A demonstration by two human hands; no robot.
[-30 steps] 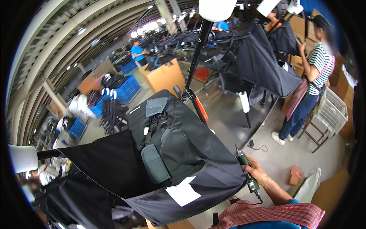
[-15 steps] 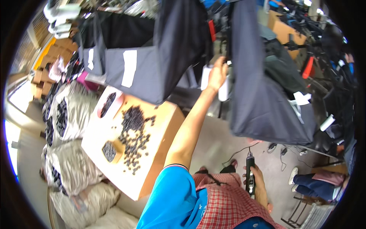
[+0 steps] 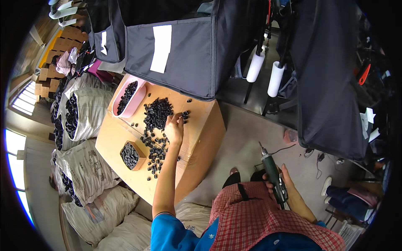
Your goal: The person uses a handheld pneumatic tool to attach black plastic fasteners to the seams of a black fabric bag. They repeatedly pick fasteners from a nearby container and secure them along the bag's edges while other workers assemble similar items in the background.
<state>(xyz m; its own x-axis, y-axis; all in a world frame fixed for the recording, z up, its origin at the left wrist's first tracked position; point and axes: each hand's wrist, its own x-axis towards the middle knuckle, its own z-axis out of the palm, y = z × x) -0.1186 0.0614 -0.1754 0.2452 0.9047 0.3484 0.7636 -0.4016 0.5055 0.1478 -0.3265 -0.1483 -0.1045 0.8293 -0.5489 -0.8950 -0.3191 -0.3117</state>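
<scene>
My left hand point(image 3: 175, 129) reaches down to the cardboard box top point(image 3: 197, 144), at the right edge of a heap of small black plastic pieces point(image 3: 157, 113). Its fingers are bent and drawn together among the pieces. Whatever lies between the fingertips is too small to make out. Rounder black pieces point(image 3: 155, 155) are scattered just below the heap. In my right hand point(image 3: 289, 184) is a dark green electric screwdriver point(image 3: 274, 173), held in front of the red checked apron, its bit directed up and away from me.
A pink tub point(image 3: 133, 100) and an open small carton point(image 3: 133, 156), both with black parts, stand on the box. Large black fabric panels point(image 3: 184, 58) hang ahead, near two white foam-covered handles point(image 3: 275, 79). Full sacks point(image 3: 83, 169) line the left. At the right a person point(image 3: 349, 201) is partly visible.
My left hand has left the white foam handles and come down leftward to the black pieces. The screwdriver in my right hand has tilted leftward.
</scene>
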